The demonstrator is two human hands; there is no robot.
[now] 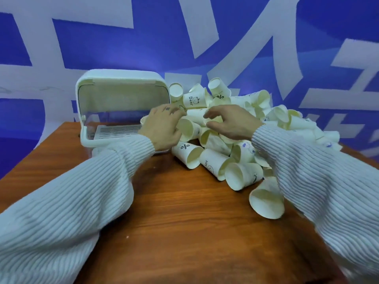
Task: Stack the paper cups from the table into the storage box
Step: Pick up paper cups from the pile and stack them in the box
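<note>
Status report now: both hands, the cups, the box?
Left hand on a lying cup, right hand open over the cup pile. Storage box lid up, no cups seen inside. Way clear.

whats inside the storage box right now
The storage box stands open, lid raised. Inside, only its slotted white tray shows; no cups are visible in it. The left hand and its sleeve cover the box's right front corner, so that part cannot be seen.

Both arms outstretched — left grip point(162, 128) and right grip point(229, 121) loosely curled.
</note>
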